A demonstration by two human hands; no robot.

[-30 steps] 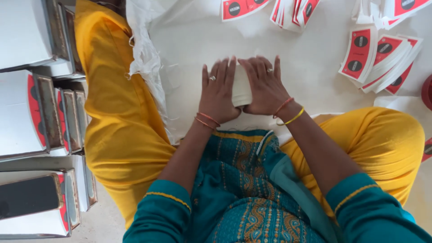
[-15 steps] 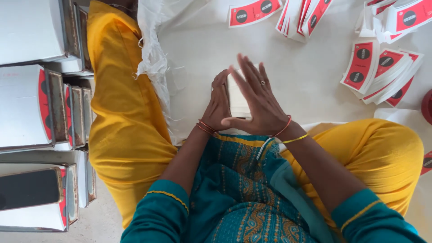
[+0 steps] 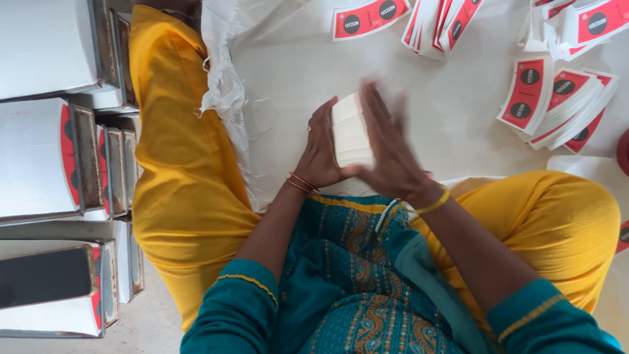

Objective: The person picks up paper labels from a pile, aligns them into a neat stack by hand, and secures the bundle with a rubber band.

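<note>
I am sitting cross-legged on a white sheet [image 3: 452, 124], my yellow trousers [image 3: 177, 196] spread to either side and my teal patterned tunic [image 3: 354, 275] below the wrists; between my palms I hold a small stack of white cards [image 3: 350, 131], standing on edge just in front of my lap; my left hand [image 3: 321, 151] presses flat against the stack's left face, fingers pointing away from me, with thin bangles at the wrist; my right hand [image 3: 386, 144] lies against the right face with fingers spread, though it is blurred, so I cannot tell how firmly it presses; neither hand is clenched, both are open-palmed with the stack sandwiched between them; beyond the stack, well apart on the sheet, lie fanned piles of red-and-white labels [image 3: 557, 98] at the upper right, and more of them [image 3: 406, 16] along the top edge; the frayed edge of the sheet [image 3: 226, 85] runs beside my left knee; off the sheet, on my left, stand stacked white boxes with metal edges [image 3: 59, 157], some showing a red curved stripe; a yellow bangle [image 3: 436, 202] circles my right wrist.
</note>
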